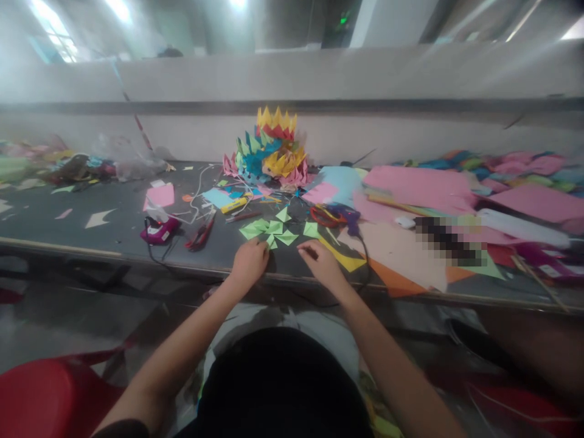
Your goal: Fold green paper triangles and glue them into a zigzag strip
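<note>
Several light green folded paper pieces (274,227) lie in a loose cluster on the dark table in front of me. At the near side of the cluster my left hand (250,265) is closed, its fingertips on a small green folded paper piece (272,241). My right hand (323,265) rests at the table's front edge with thumb and fingers drawn together; whether anything small is between them is hidden. Just beyond its fingers lies another green folded square (311,229), apart from the cluster.
A colourful folded-paper model (269,152) stands at the back. Left are a purple device (159,230) with a cord and red-handled pliers (201,234). Right are orange scissors (326,216), a dark blue glue gun (350,218) and pink sheets (420,185). A red stool (41,395) stands lower left.
</note>
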A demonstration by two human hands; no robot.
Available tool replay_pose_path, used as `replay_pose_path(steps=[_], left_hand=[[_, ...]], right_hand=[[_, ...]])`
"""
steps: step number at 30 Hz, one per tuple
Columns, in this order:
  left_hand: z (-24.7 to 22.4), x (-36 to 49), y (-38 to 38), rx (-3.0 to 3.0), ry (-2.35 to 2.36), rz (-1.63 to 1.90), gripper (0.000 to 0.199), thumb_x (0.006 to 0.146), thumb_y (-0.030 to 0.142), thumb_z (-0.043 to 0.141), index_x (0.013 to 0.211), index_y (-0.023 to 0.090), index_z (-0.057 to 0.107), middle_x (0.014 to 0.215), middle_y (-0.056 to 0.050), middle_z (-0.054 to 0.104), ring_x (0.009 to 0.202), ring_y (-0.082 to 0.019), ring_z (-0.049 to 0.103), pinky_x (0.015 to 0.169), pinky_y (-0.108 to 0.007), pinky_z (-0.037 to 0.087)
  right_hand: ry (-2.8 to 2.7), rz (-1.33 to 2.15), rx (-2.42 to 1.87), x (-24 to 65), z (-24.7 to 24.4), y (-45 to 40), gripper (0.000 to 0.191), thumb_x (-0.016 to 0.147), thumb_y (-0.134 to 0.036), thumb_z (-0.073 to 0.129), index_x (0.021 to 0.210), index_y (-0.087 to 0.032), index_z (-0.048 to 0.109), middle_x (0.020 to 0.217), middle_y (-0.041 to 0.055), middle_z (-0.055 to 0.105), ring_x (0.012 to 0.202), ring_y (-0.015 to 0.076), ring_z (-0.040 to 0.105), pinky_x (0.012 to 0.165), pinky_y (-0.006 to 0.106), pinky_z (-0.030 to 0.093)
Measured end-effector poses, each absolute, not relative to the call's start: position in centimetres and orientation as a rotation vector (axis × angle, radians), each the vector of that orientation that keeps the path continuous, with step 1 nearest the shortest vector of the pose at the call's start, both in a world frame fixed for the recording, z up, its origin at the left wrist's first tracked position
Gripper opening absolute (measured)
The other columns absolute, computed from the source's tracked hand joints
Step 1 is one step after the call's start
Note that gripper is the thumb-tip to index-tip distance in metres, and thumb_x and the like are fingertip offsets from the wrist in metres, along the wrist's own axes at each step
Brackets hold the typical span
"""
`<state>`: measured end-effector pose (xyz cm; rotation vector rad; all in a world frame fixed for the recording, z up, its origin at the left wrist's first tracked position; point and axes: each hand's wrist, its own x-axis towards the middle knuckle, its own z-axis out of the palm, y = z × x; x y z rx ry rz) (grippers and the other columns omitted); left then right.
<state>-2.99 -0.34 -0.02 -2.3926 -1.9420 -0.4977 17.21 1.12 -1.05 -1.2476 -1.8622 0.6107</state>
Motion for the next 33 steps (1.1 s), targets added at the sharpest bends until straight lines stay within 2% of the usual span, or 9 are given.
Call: replay_pose_path(steps=[3, 8, 12, 15, 18, 20, 23, 26, 33], left_hand=[[0.1, -2.7, 0.7, -2.348, -2.032, -0.548, 0.019, 0.085, 0.023, 0.045, 0.092, 0.018, 0.062, 0.088, -0.01, 0.061, 0.081, -0.022, 0.061, 0.072, -0.031, 0.046], [-0.6, -2.5, 1.2, -2.556, -1.805, -0.845, 0.021, 0.082, 0.023, 0.051, 0.101, 0.019, 0.061, 0.094, -0.007, 0.066, 0.092, -0.02, 0.059, 0.082, -0.03, 0.045], [-1.1, -2.7, 1.2, -2.598, -1.785, -1.012, 0.021, 0.083, 0.022, 0.05, 0.1, 0.019, 0.062, 0.097, -0.006, 0.067, 0.09, -0.019, 0.06, 0.082, -0.03, 0.047], [-0.7, -2.9, 1.6, -2.513, -1.826, -1.104, 0.02, 0.083, 0.022, 0.049, 0.096, 0.018, 0.063, 0.097, -0.005, 0.066, 0.092, -0.019, 0.059, 0.082, -0.03, 0.047], [0.0, -3.2, 2.5, -2.408, -1.784, -1.121, 0.019, 0.082, 0.021, 0.049, 0.094, 0.018, 0.063, 0.1, -0.006, 0.064, 0.098, -0.02, 0.056, 0.088, -0.032, 0.044], [0.3, -3.7, 3.3, -2.346, -1.76, -1.086, 0.02, 0.081, 0.02, 0.05, 0.096, 0.018, 0.063, 0.107, -0.007, 0.062, 0.103, -0.021, 0.054, 0.092, -0.034, 0.042], [0.3, -4.7, 4.5, -2.276, -1.795, -0.992, 0.025, 0.079, 0.025, 0.055, 0.102, 0.017, 0.061, 0.118, -0.01, 0.057, 0.111, -0.025, 0.05, 0.095, -0.038, 0.04], [-0.4, -5.8, 5.3, -2.309, -1.891, -0.911, 0.033, 0.077, 0.028, 0.058, 0.107, 0.015, 0.059, 0.117, -0.012, 0.058, 0.109, -0.027, 0.052, 0.093, -0.038, 0.042], [-1.6, -6.5, 5.6, -2.383, -1.906, -1.032, 0.028, 0.078, 0.016, 0.054, 0.106, 0.018, 0.06, 0.109, -0.008, 0.064, 0.101, -0.023, 0.059, 0.091, -0.034, 0.045]], right_hand=[[-1.84, 0.594, -1.278, 17.7, -1.1, 1.8, 0.019, 0.08, -0.031, 0.048, 0.085, -0.018, 0.062, 0.084, 0.0046, 0.063, 0.074, 0.0164, 0.058, 0.07, 0.031, 0.046], [-1.832, 0.563, -1.278, 18.1, -1.2, 2.3, 0.019, 0.079, -0.03, 0.048, 0.085, -0.019, 0.062, 0.083, 0.0041, 0.064, 0.073, 0.0161, 0.058, 0.069, 0.031, 0.046], [-1.811, 0.505, -1.291, 18.0, -1.1, 2.8, 0.017, 0.078, -0.026, 0.049, 0.086, -0.018, 0.062, 0.083, 0.0046, 0.064, 0.072, 0.0165, 0.059, 0.068, 0.03, 0.047], [-1.89, 0.366, -1.315, 17.5, -0.7, 3.4, 0.019, 0.078, -0.022, 0.046, 0.088, -0.018, 0.062, 0.089, 0.0067, 0.065, 0.08, 0.0186, 0.059, 0.075, 0.033, 0.046], [-2.006, 0.204, -1.327, 17.1, -0.2, 3.9, 0.021, 0.079, -0.02, 0.045, 0.091, -0.018, 0.062, 0.099, 0.0091, 0.064, 0.095, 0.0221, 0.056, 0.087, 0.038, 0.042], [-1.942, 0.108, -1.38, 17.6, -0.1, 4.3, 0.022, 0.078, -0.019, 0.046, 0.094, -0.017, 0.061, 0.102, 0.011, 0.063, 0.099, 0.024, 0.054, 0.09, 0.039, 0.04], [-1.698, 0.081, -1.506, 19.4, -0.2, 5.0, 0.027, 0.077, -0.023, 0.049, 0.102, -0.015, 0.058, 0.1, 0.0126, 0.063, 0.088, 0.0238, 0.057, 0.082, 0.039, 0.044], [-1.652, 0.193, -1.552, 21.0, -0.4, 5.7, 0.034, 0.074, -0.028, 0.055, 0.106, -0.016, 0.055, 0.098, 0.0109, 0.064, 0.079, 0.0215, 0.058, 0.075, 0.037, 0.046], [-1.777, 0.329, -1.505, 19.1, -1.6, 7.0, 0.039, 0.075, -0.027, 0.054, 0.112, -0.016, 0.052, 0.101, 0.0098, 0.063, 0.083, 0.0214, 0.059, 0.076, 0.038, 0.047]])
